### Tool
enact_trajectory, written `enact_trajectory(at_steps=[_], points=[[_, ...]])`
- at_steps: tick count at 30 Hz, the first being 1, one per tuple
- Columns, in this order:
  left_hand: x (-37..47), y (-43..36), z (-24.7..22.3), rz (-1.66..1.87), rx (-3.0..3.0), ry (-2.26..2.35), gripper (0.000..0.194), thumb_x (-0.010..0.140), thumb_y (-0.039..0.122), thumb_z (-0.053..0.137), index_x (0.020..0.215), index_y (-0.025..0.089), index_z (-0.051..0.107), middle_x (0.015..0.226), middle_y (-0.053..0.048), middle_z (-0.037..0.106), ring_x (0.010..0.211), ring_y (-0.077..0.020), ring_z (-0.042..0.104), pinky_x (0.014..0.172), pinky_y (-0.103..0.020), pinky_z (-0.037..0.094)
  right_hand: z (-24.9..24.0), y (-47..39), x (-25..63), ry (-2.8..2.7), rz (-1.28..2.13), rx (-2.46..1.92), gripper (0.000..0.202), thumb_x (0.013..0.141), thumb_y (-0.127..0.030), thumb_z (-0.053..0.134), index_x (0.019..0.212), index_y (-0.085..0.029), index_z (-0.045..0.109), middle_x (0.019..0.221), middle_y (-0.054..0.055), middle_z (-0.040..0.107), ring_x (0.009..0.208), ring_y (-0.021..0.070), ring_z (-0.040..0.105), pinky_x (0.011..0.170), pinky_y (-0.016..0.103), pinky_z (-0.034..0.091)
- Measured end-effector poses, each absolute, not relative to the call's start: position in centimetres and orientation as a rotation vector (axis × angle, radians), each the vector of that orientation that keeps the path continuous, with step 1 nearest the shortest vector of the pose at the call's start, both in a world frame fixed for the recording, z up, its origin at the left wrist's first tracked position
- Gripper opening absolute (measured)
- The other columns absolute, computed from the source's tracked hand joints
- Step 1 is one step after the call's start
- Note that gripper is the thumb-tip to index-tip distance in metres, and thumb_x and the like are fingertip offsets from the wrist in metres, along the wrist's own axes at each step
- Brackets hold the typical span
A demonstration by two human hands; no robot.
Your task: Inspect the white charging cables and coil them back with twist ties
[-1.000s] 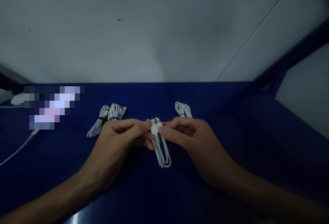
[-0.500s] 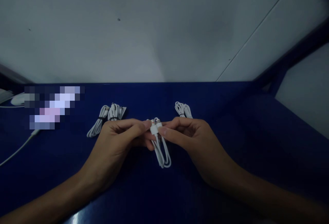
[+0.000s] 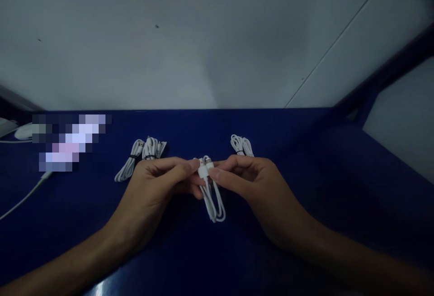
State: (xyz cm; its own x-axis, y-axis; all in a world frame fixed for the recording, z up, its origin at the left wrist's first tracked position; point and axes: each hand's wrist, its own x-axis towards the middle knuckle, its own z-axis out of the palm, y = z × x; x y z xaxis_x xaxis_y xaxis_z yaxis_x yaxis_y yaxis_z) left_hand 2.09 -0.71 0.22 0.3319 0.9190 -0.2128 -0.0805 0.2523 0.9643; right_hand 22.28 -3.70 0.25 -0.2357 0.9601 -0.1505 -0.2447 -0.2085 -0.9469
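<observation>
A white USB cable (image 3: 219,205), folded into loops, hangs between my two hands over the blue table. My left hand (image 3: 166,176) pinches it from the left, thumb against one white connector. From the other side my right hand (image 3: 251,174) grips it, its thumb pressed near the second plug, whose metal end points away from me. The loops dangle below the fingers toward me. Part of the cable is hidden behind the fingertips.
Tied bundles of white cable (image 3: 129,162) lie beyond my left hand, and another bundle (image 3: 241,144) sits behind my right hand. At the left, a white cord (image 3: 25,203) runs to a blurred-out bright object. A pale wall panel (image 3: 203,51) rises behind the blue table (image 3: 190,260).
</observation>
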Motion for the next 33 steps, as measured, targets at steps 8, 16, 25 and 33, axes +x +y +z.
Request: enact_trajectory(at_steps=[8, 16, 25, 33], points=[[2.0, -0.8, 0.1, 0.855, 1.09, 0.992, 0.035, 0.103, 0.036, 0.078, 0.073, 0.019, 0.086, 0.078, -0.008, 0.08, 0.083, -0.0224, 0.078, 0.082, -0.031, 0.063, 0.3, -3.8, 22.3, -1.072, 1.612, -1.025, 0.017, 0.099, -0.04, 0.088, 0.088, -0.027, 0.087, 0.092, 0.002, 0.087, 0.087, 0.017, 0.082, 0.079, 0.029, 0.065], [2.0, -1.1, 0.2, 0.867, 1.078, 0.985, 0.028, 0.101, 0.036, 0.081, 0.079, 0.021, 0.087, 0.082, -0.006, 0.082, 0.085, -0.0199, 0.078, 0.087, -0.03, 0.062, 0.2, -3.6, 22.1, -1.057, 1.607, -1.037, 0.018, 0.1, -0.041, 0.086, 0.088, -0.027, 0.087, 0.094, 0.004, 0.087, 0.093, 0.021, 0.083, 0.09, 0.037, 0.065], [2.0, -1.2, -0.2, 0.895, 1.05, 1.021, 0.009, 0.094, 0.03, 0.09, 0.089, 0.023, 0.089, 0.102, -0.005, 0.086, 0.098, -0.0204, 0.078, 0.095, -0.029, 0.059, -0.6, -3.4, 22.2, -0.973, 1.565, -1.082, 0.015, 0.097, -0.039, 0.088, 0.091, -0.025, 0.085, 0.102, 0.005, 0.085, 0.104, 0.0236, 0.08, 0.105, 0.042, 0.06], [2.3, -1.5, 0.2, 0.914, 0.903, 0.89, 0.025, 0.106, 0.037, 0.077, 0.127, 0.028, 0.086, 0.113, -0.007, 0.084, 0.105, -0.0228, 0.077, 0.101, -0.036, 0.063, -0.8, -3.3, 22.3, -0.874, 1.543, -1.115, 0.018, 0.093, -0.039, 0.091, 0.094, -0.024, 0.081, 0.1, 0.004, 0.081, 0.096, 0.0223, 0.076, 0.098, 0.041, 0.059]])
